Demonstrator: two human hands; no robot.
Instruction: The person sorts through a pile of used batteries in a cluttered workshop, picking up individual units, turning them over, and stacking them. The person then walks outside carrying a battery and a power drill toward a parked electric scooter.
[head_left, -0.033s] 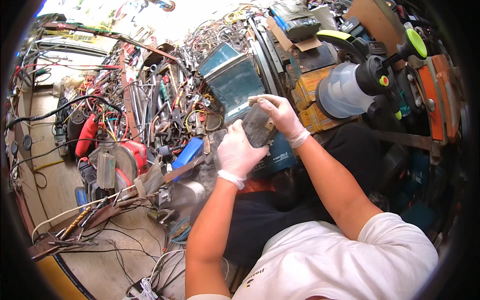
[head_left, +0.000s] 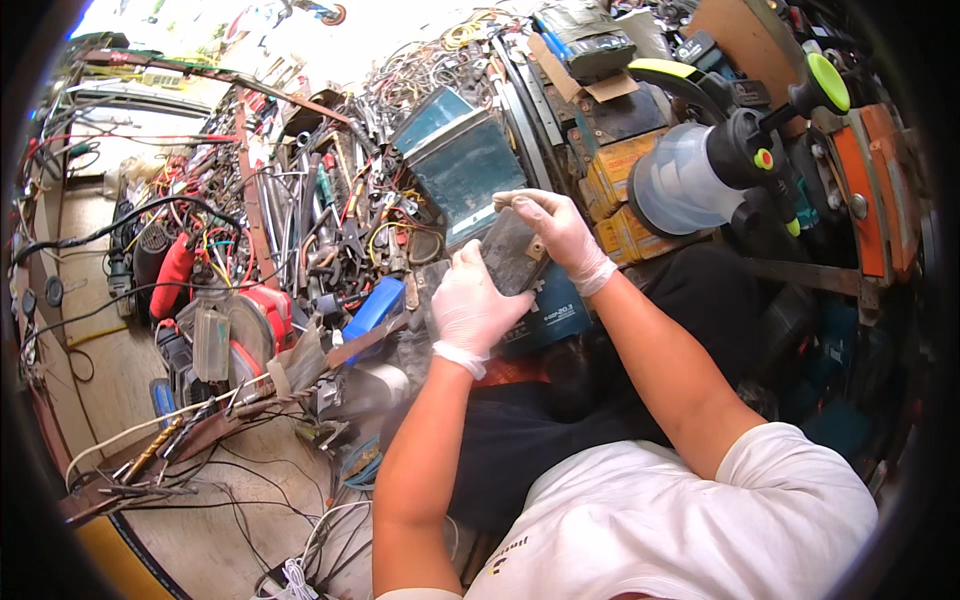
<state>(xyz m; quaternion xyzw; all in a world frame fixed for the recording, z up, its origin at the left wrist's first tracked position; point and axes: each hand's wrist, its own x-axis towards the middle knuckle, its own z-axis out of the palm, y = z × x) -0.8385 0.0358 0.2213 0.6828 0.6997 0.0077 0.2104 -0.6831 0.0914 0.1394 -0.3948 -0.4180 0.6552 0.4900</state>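
Both my hands wear thin whitish gloves and hold a dark grey, scuffed rectangular block (head_left: 511, 252) with a small light fitting at its right edge. My left hand (head_left: 476, 312) wraps its near left side, thumb stretched along the lower edge. At the far upper end, my right hand (head_left: 560, 232) grips it, fingers bent over the corner. What kind of thing the block is, I cannot make out. Under it and to the right lies a dark blue case (head_left: 556, 318) with white print. An open teal box (head_left: 465, 175) stands just beyond my hands.
Tools and wires pile up far left, beside a red-and-grey power tool (head_left: 262, 315) and a blue block (head_left: 375, 308). To the right are a clear pump sprayer (head_left: 680, 180), yellow cases (head_left: 625, 180) and an orange case (head_left: 868, 205). Cables (head_left: 250, 500) trail across the floor at lower left.
The whole view has shifted very slightly. My hands keep the same hold on the grey block.
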